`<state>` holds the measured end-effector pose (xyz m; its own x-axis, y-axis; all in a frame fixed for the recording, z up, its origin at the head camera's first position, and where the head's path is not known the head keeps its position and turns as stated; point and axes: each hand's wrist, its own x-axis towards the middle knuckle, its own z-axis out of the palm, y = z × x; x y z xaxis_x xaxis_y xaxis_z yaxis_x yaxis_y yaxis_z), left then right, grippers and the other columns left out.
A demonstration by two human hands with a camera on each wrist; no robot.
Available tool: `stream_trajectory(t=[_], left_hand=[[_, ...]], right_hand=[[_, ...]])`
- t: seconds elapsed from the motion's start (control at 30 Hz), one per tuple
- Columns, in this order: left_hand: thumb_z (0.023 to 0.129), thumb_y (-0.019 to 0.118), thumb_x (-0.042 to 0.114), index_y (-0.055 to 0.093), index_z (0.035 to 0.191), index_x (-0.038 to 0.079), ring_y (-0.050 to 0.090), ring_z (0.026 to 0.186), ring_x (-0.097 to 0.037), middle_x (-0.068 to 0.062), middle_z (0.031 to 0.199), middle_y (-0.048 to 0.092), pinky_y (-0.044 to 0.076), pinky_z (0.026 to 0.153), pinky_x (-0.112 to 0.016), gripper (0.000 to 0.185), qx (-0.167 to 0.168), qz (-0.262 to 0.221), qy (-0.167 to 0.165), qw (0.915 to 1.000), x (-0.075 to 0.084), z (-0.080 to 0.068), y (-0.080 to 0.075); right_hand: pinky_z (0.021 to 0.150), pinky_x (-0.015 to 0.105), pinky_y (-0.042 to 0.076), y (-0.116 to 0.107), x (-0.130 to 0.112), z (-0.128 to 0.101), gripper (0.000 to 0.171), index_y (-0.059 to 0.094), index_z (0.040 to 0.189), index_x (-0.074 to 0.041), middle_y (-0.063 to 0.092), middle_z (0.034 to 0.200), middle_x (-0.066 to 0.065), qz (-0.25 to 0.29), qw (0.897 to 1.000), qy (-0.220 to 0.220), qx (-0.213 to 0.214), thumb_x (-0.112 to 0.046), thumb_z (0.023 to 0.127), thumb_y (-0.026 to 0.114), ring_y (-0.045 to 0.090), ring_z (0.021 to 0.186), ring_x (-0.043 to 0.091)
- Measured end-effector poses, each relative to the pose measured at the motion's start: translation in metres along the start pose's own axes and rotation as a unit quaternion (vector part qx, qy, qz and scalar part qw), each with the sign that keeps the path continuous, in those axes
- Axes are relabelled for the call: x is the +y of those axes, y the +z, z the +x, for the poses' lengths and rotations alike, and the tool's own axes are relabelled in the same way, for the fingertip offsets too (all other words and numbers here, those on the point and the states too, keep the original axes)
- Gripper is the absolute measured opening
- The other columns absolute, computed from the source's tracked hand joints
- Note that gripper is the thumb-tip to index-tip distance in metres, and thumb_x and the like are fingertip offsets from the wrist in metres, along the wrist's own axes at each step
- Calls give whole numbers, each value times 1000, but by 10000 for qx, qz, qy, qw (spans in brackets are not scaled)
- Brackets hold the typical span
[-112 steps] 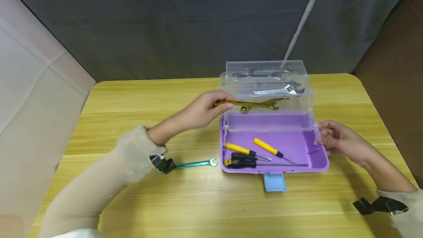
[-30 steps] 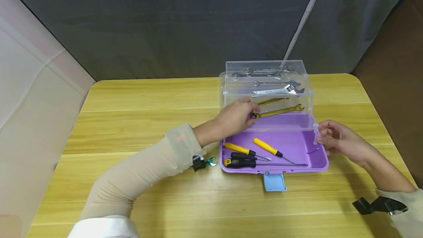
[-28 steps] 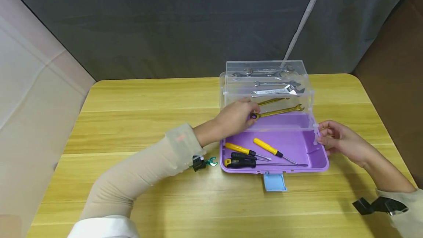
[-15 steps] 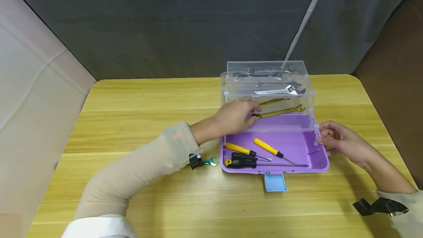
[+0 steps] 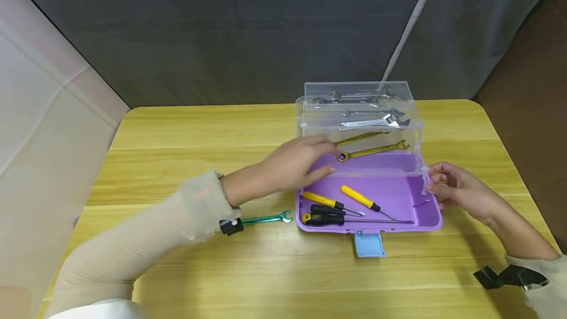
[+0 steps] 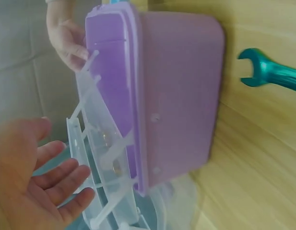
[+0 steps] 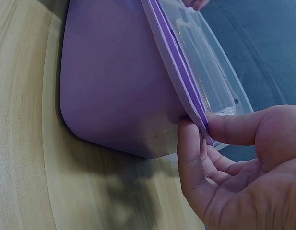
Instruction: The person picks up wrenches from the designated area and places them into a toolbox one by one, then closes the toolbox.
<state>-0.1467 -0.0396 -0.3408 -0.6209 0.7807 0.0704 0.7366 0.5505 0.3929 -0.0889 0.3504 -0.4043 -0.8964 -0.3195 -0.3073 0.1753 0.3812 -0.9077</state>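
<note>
My left hand [image 5: 290,164] hovers over the left end of the purple toolbox [image 5: 392,196], thumb and fingers spread with nothing between them. Just beyond its fingertips, a gold combination wrench [image 5: 374,151] lies in the lowest clear tray. A second gold wrench [image 5: 361,138] rests behind it, one end hidden by the fingers. In the left wrist view the left hand [image 6: 37,177] has its palm turned to the trays. My right hand [image 5: 462,188] pinches the toolbox's right rim between thumb and fingers, which the right wrist view shows close up on the rim [image 7: 179,79].
A silver adjustable wrench [image 5: 369,123] and several silver wrenches lie in the upper clear trays. Yellow [image 5: 354,195] and black [image 5: 323,219] screwdrivers lie in the box's bottom. A green wrench [image 5: 266,219] sits on the table left of the box. A blue latch [image 5: 369,245] hangs open in front.
My left hand brought the gold wrench over to the lowest tray, laid it before the other gold one, released it and drew back left. The right hand kept its place on the rim.
</note>
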Motion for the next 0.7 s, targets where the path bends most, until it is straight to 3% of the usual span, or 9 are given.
stream_trajectory(t=[0.27,0.7], left_hand=[[100,67,31,65,133,9,59,123,-22,-6,134,63,44,109,-39,40,60,85,79,9999,-7,-32,-5],[100,68,24,66,128,6,59,123,-21,-6,129,64,46,107,-40,34,84,-541,-109,9984,-35,-83,-3]], right_hand=[[63,33,57,0,-1,0,20,45,120,2,58,94,0,-23,10000,65,-7,2,102,55,63,80,14],[64,33,58,0,-2,-1,22,45,122,2,57,95,1,-49,9999,126,16,0,103,56,63,80,15]])
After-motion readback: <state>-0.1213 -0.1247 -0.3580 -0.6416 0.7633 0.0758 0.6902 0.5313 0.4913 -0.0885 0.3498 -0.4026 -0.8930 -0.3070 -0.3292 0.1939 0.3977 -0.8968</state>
